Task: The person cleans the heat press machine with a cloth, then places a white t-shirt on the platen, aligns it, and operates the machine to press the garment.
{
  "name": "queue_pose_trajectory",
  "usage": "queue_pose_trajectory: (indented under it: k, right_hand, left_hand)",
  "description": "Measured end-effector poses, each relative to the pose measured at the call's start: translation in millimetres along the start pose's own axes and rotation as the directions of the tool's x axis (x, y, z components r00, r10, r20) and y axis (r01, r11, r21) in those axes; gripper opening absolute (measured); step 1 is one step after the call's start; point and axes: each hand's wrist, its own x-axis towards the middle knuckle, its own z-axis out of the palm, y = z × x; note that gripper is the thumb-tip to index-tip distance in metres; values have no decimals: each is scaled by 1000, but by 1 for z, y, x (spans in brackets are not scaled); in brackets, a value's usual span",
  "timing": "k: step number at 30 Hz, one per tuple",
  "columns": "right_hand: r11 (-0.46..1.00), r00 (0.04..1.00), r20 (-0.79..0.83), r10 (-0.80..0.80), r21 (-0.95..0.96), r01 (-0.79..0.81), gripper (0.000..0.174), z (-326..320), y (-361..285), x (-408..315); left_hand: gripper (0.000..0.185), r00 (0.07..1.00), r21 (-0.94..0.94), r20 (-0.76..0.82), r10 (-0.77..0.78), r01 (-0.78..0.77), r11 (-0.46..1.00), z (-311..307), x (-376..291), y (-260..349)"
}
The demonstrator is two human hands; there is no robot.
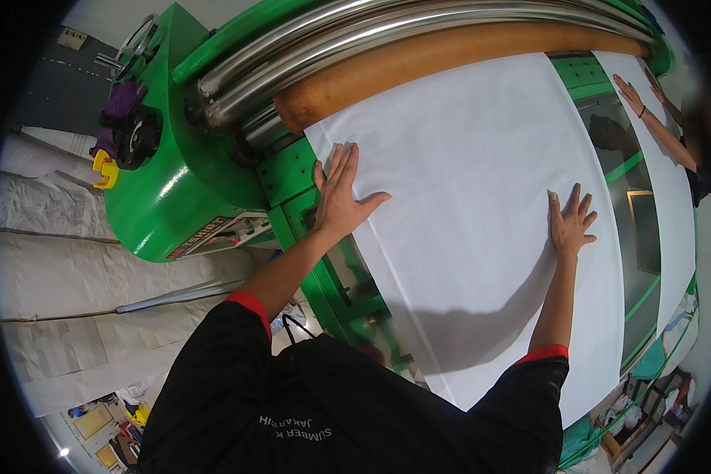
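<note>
A wide white fabric sheet (462,178) leads up to the brown felt-like roller (438,62) of a green roller press, with its near part hanging towards me. My left hand (340,195) lies spread on the sheet's left edge, a little below the roller's left end. Further right, my right hand (569,222) rests with fingers apart near the sheet's right edge and casts a long shadow over the white surface. Neither hand holds anything. Along the left margin of the sheet runs a crease (385,255).
Shiny metal rollers (332,53) sit above the brown one. On the left, the green housing (183,166) carries a handwheel (136,44) and a black knob (139,139). Large wrapped rolls (95,278) lie beyond. At right, another person's hand (630,96) touches a second white sheet (675,195).
</note>
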Motion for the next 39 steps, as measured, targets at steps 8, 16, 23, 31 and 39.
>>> queue_pose_trajectory:
  k: [8,16,23,31,39]
  right_hand:
    - [1000,1000,10,-1,2,1,96,-3,-3,0]
    - [999,1000,-7,3,-45,-3,99,-10,0,-8]
    - [986,988,-53,-147,-85,143,94,-11,-6,-47]
    - [974,973,21,-228,15,228,89,-4,22,-114]
    - [999,998,62,4,36,-6,88,-8,121,-166]
  left_hand:
    - [105,999,-20,-33,12,-12,1000,0,0,0]
    - [101,992,160,98,85,-100,982,-6,-3,7]
    - [101,930,90,237,282,-310,946,-15,-17,34]
    - [97,720,0,475,506,-575,818,-6,-56,73]
    - [92,452,-172,599,661,-733,658,-24,-111,82]
